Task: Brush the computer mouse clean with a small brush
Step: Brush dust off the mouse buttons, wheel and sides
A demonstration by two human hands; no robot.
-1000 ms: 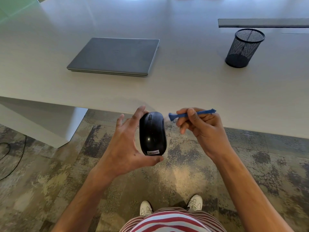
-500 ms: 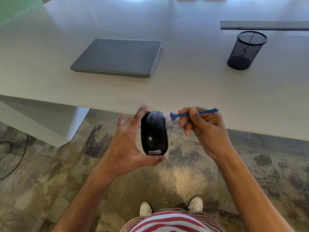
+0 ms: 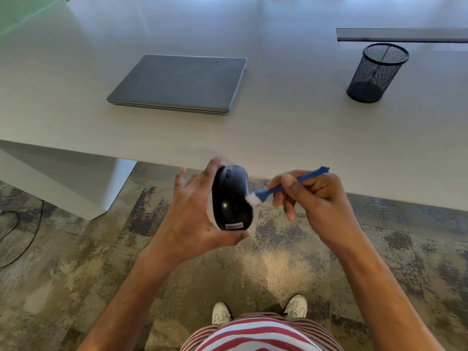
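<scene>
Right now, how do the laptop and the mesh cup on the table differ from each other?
The laptop is a flat grey slab, lid closed, lying low on the table; the mesh cup is a black round holder standing upright. The laptop's surface is solid, while the mesh cup is see-through wire and looks empty. The laptop sits toward the left, the mesh cup far right. Both rest on the table, untouched by either hand.
</scene>
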